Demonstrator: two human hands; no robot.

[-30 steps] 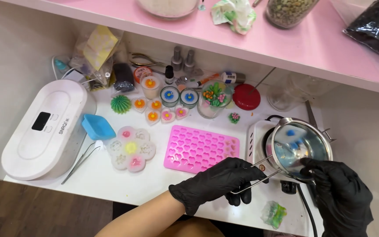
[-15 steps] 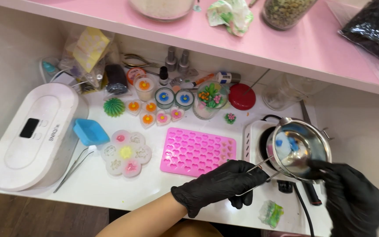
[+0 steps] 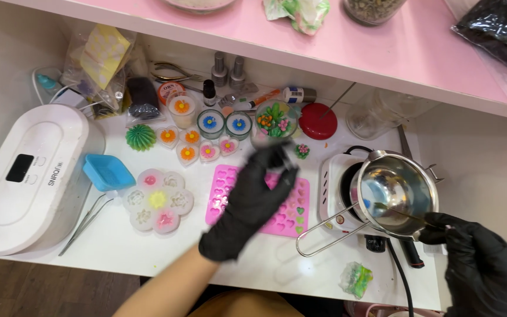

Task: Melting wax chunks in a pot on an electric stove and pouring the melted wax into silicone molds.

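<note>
Lower middle of the frame: left hand (image 3: pixel 252 202) in a black glove, forearm coming up from the bottom edge, fingers reaching toward upper middle and blurred. It hovers over the pink silicone mould (image 3: pixel 291 206), covering its left part; fingertips sit near a small clear jar (image 3: pixel 263 139), contact too blurred to judge, so cannot tell if the grip is closed on anything.

Lower right corner: right hand (image 3: pixel 481 267), also black-gloved, grip pinched together on a thin metal stick (image 3: pixel 403 213) that runs up-left into the steel pouring pot (image 3: pixel 399 186). Pot sits on a small white hot plate (image 3: pixel 335 202) at right centre, its wire handle pointing lower left over the desk (image 3: pixel 265 270).

Left of the mould: flower-shaped white palette (image 3: pixel 158 201) with coloured wells, tweezers (image 3: pixel 86 222) beside it, blue tray (image 3: pixel 108 172), and a big white oval appliance (image 3: pixel 27 182) at far left. Upper middle: rows of small candles with flower tops (image 3: pixel 209 123), a green cactus-shaped piece (image 3: pixel 141 137), a round dish of succulent shapes (image 3: pixel 276 119), red lid (image 3: pixel 317 121), small bottles against the back wall. Pink shelf (image 3: pixel 382 53) across the top of the frame. Green-yellow wrapped lump (image 3: pixel 355 279) at the bottom, between the hands.
</note>
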